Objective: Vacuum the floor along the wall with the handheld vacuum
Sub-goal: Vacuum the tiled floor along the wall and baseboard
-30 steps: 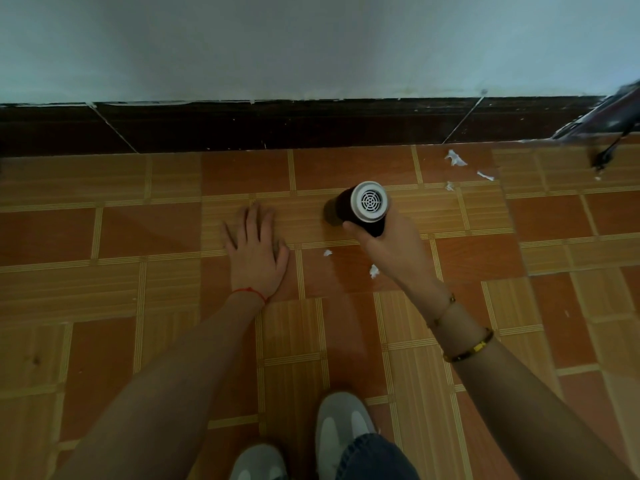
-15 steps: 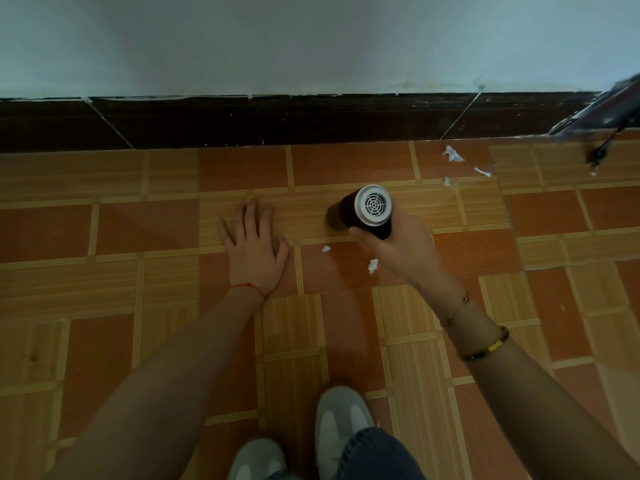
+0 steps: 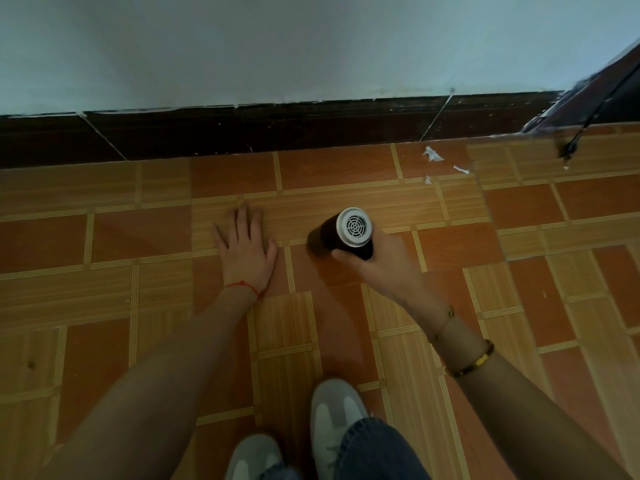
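Vacuum: black cylindrical handheld vacuum with white vented end cap, nozzle down on the orange wood-pattern tiled floor.
Right hand: fingers curled round the barrel.
Left hand: flat on tile, fingers slightly spread, bracing.
Scraps: white paper scraps beside the dark brown skirting; best swept low, nozzle angled toward them.

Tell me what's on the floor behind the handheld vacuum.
Behind the handheld vacuum, near the dark baseboard, lie three white paper scraps. The floor beneath the vacuum's nozzle is hidden.
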`<state>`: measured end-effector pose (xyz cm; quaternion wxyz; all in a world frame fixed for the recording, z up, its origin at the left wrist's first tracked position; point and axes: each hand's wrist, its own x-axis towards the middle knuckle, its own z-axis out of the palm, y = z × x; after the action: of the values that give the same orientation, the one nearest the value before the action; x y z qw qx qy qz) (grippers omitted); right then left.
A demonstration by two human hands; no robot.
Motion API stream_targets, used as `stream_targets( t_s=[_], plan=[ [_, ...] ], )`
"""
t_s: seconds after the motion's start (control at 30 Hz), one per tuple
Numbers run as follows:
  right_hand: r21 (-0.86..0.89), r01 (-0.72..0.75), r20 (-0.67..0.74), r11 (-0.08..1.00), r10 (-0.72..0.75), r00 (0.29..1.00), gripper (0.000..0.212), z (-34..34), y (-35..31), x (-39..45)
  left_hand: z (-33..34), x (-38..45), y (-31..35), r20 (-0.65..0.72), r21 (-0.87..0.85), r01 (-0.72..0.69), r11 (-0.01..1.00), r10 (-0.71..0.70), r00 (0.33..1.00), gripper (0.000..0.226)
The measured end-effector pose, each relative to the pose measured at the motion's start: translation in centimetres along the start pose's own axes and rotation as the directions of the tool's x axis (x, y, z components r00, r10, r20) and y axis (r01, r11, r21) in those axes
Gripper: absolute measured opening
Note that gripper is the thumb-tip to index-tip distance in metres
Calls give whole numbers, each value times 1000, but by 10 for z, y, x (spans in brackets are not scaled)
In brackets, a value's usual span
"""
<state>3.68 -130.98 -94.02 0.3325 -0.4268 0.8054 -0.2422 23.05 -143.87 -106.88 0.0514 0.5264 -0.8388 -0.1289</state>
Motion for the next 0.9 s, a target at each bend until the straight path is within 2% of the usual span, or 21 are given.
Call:
stream_targets(
  t_s=[0.2,0.37,0.47,0.6,0.77,0.9],
  plan=[
    [-8,-43,-131,999,41,990,69,-6,8,-2,-1,-4,13,-3,-35,34,999,-35,999,58],
    [18,-99,-207,995,101,973,65,-23,25,-10,6,-23,33,43,-28,-138,990,139,989,59],
    [60,-112,-262,992,124,957,63,-31,35,-19,10,-29,46,74,-39,-185,982,188,979,60],
    [84,-132,-243,988,149,959,60,-40,44,-33,12,-33,54,91,-22,-230,973,231,969,61],
    [82,-128,-98,988,136,986,61,-36,48,-47,11,-34,60,107,-12,-195,981,196,975,60],
    [-10,-110,-126,994,108,986,63,-35,49,-50,12,-34,67,96,-31,-182,983,184,978,59]
  ],
)
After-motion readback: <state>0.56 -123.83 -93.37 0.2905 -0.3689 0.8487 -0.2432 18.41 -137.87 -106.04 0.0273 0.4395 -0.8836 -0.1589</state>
